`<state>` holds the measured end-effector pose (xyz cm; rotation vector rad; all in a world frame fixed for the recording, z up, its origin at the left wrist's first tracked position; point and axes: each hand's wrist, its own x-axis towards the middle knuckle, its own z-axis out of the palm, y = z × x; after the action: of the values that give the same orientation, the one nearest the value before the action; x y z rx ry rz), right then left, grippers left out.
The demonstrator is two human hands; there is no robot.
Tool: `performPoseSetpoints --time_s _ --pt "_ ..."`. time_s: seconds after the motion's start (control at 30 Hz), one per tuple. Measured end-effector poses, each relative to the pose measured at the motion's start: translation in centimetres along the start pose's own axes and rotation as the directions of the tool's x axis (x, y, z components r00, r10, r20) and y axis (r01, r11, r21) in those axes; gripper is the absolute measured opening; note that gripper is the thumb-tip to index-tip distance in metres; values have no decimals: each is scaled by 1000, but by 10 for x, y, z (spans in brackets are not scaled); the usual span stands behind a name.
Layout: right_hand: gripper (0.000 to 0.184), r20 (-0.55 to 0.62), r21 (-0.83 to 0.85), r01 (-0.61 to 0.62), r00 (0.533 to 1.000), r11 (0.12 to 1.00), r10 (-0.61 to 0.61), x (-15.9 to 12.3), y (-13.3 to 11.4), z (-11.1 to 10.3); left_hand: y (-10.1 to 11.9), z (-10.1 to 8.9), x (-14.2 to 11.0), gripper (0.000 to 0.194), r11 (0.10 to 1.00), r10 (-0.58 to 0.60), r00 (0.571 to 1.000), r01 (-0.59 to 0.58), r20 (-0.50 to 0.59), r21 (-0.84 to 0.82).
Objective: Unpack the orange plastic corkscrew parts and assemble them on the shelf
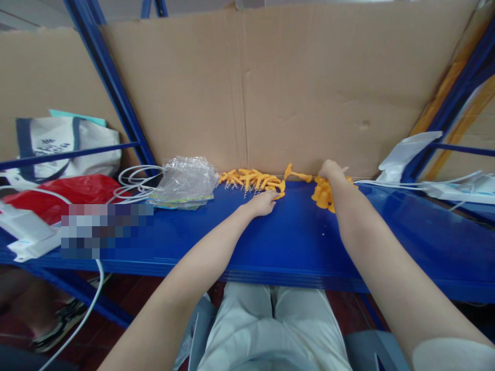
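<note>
My left hand [263, 204] is closed around an orange corkscrew handle [282, 189] at the right end of a pile of corkscrews [251, 179]. These have orange handles and bare metal spirals. My right hand [330, 168] reaches over a pile of orange bell-shaped plastic pieces [323, 193]; most of its fingers are hidden behind the hand and the pile. Between the two piles, an orange T-shaped piece [298, 174] with a long stem lies near the cardboard.
Clear plastic bags [187, 180] are stacked left of the corkscrews, beside coiled white cable [133, 180]. A red bag [73, 190] and white power strip [29, 234] lie farther left. The cardboard panel [309, 87] closes off the back of the blue table [278, 247].
</note>
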<state>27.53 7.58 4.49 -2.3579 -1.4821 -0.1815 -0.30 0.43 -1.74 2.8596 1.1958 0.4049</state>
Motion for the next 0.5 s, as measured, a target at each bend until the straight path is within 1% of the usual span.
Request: performPoseSetpoints --time_s 0.1,0.23,0.33,0.43,0.5 --pt "42 89 9 -54 995 998 53 -8 -5 -12 1 -1 0 46 1000 1 1000 -1 -3 -8" --pt "43 103 44 -11 995 999 7 -14 -7 -20 1 -1 -1 46 1000 6 1000 -6 -2 -10" --pt "43 74 67 4 997 998 -9 -14 -8 -21 0 0 -1 46 1000 10 1000 -10 1 -5" --pt "45 7 115 15 1000 993 -16 -13 -10 -23 -2 2 0 46 1000 18 1000 -18 -22 -3" --pt "44 -44 175 35 999 984 -28 -12 -12 -26 -4 5 1 46 1000 15 999 -16 -42 -9"
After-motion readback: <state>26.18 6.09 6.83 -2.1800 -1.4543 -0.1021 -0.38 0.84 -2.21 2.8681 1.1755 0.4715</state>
